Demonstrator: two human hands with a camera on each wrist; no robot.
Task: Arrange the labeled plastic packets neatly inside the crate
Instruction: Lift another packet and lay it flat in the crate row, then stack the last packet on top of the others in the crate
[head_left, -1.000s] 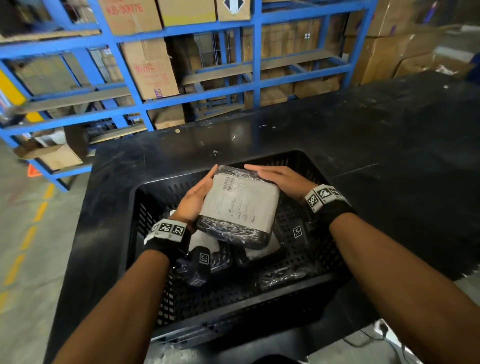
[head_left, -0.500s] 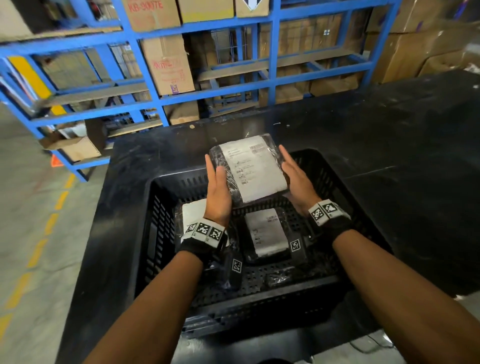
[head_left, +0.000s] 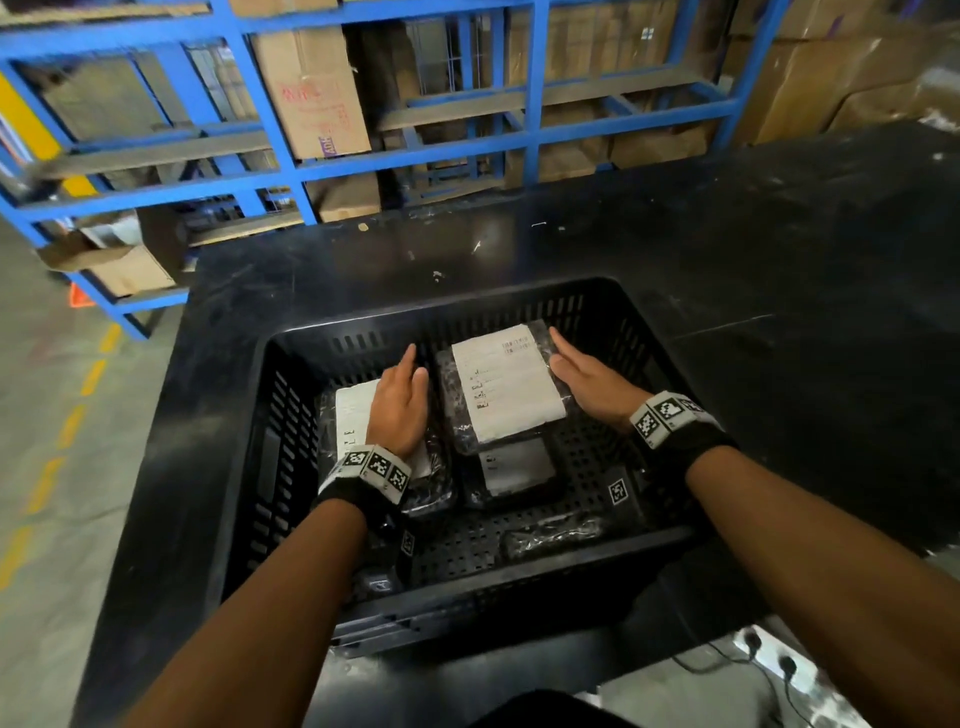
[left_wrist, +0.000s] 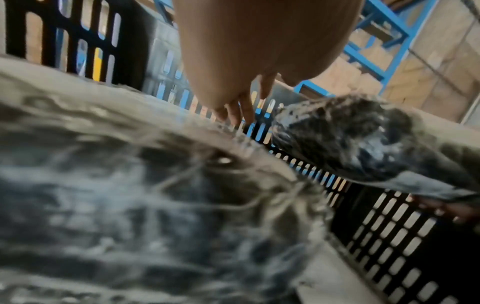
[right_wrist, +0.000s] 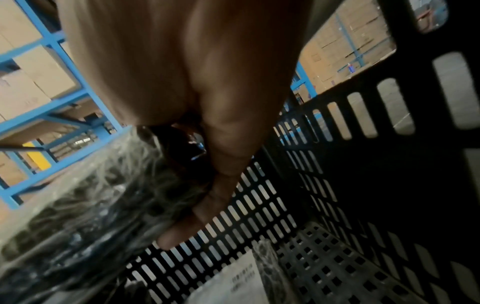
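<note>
Nearest us, a small clear-wrapped packet (head_left: 551, 535) lay flat on the perforated floor of the black crate (head_left: 239, 467), close to its near wall. Just beyond it sat a labeled packet (head_left: 514, 467), its far end tucked under a larger packet (head_left: 501, 387) that lay tilted with its white label facing up. At the left of the crate floor a third labeled packet (head_left: 353, 415) lay flat.

Our left hand (head_left: 399, 405) hovered over that left packet with fingers straight and together, the grip relaxed and holding nothing; the left wrist view showed the fingers (left_wrist: 237, 111) extended above the wrapped plastic. Our right hand (head_left: 589, 382) lay against the right edge of the larger packet, and the right wrist view showed its fingers (right_wrist: 207, 207) fairly straight along the wrap, so the grip pressed rather than clamped.

The crate stood on the dark worktop (head_left: 779, 260). Farther back rose a blue rack (head_left: 270, 104) carrying cardboard boxes (head_left: 311, 88).
</note>
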